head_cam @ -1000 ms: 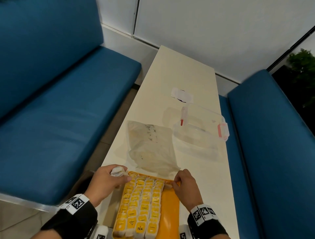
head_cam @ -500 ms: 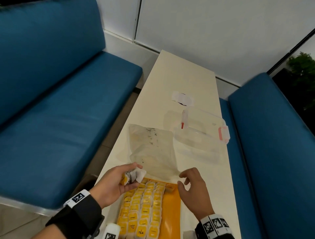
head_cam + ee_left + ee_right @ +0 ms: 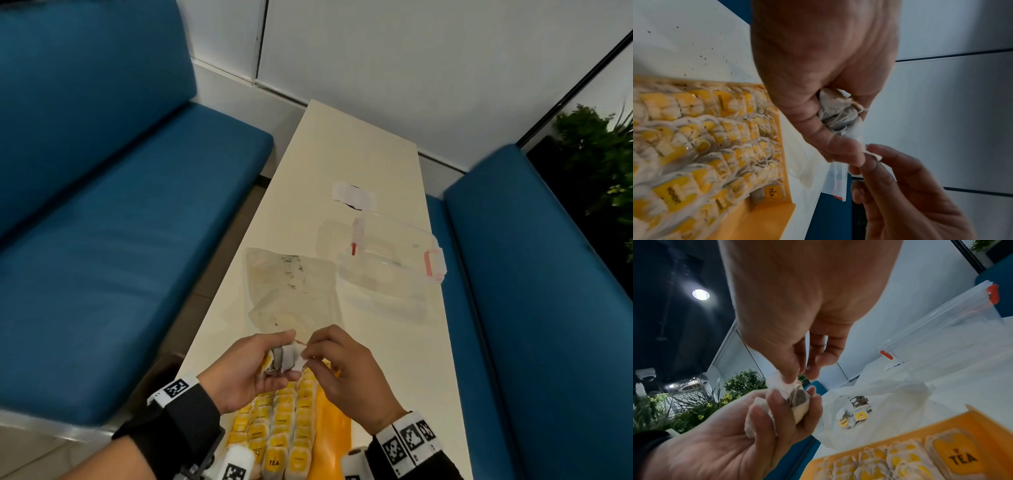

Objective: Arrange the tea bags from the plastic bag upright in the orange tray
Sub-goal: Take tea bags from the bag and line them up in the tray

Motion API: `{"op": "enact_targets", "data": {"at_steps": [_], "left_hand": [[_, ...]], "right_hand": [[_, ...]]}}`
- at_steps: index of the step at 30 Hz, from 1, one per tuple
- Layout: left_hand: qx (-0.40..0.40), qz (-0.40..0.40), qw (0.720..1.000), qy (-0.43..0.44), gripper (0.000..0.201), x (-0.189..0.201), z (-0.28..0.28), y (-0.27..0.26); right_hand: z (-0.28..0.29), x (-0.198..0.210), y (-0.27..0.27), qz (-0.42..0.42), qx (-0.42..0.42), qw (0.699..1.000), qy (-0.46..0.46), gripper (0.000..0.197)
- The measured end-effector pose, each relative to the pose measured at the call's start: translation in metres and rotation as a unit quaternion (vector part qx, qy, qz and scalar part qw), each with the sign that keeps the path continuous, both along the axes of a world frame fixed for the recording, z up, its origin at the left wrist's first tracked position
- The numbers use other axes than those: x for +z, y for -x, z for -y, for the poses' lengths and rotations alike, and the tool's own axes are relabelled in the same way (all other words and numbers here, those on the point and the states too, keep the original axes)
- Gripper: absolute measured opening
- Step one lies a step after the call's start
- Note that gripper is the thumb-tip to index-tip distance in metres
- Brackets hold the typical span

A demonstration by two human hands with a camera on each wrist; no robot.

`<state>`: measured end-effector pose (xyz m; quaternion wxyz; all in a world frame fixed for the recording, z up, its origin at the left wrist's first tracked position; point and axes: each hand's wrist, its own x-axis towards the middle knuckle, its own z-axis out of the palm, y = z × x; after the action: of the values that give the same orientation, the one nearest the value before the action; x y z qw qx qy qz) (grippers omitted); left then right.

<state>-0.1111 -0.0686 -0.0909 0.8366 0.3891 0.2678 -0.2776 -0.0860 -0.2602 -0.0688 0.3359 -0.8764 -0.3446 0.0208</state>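
Observation:
My left hand holds a small bunch of tea bags above the far end of the orange tray. My right hand pinches the white corner of one bag in that bunch. The same bunch shows in my left palm. The tray holds several rows of upright tea bags with yellow tags; its right strip is bare. Beyond my hands lies the clear plastic bag, with a few tea bags inside it.
A clear lidded box with red clips lies on the narrow white table, with a white paper scrap beyond it. Blue benches flank the table on both sides. A plant stands far right.
My left hand lifted from the tray's far corner with the bunch of tea bags. My right hand left the tray edge, rose and now pinches one bag in that bunch.

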Motion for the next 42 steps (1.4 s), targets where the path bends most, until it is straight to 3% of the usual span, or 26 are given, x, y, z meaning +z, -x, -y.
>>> {"op": "enact_targets", "data": {"at_steps": [8, 14, 20, 29, 36, 42], "left_hand": [[-0.012, 0.032, 0.998, -0.056, 0.032, -0.006, -0.005, 0.002], [-0.034, 0.102, 0.987, -0.117, 0.022, -0.005, -0.004, 0.005], [-0.043, 0.109, 0.989, -0.092, 0.023, 0.001, -0.004, 0.003], [-0.089, 0.121, 0.987, -0.048, 0.027, -0.009, -0.006, 0.005], [-0.042, 0.104, 0.993, -0.022, 0.032, -0.006, -0.001, 0.003], [-0.005, 0.107, 0.993, -0.045, 0.017, -0.006, 0.002, -0.002]], "right_hand": [[0.006, 0.032, -0.012, -0.018, -0.043, 0.999, -0.011, 0.008], [0.014, 0.035, -0.015, -0.126, -0.136, 0.983, 0.012, 0.016], [0.013, 0.041, -0.020, -0.145, -0.159, 0.976, 0.027, 0.018], [0.012, 0.059, -0.026, -0.183, -0.200, 0.961, -0.048, 0.014], [0.006, 0.037, -0.016, -0.209, -0.232, 0.949, -0.038, 0.023], [-0.001, 0.030, -0.012, -0.258, -0.236, 0.934, -0.079, 0.026]]}}
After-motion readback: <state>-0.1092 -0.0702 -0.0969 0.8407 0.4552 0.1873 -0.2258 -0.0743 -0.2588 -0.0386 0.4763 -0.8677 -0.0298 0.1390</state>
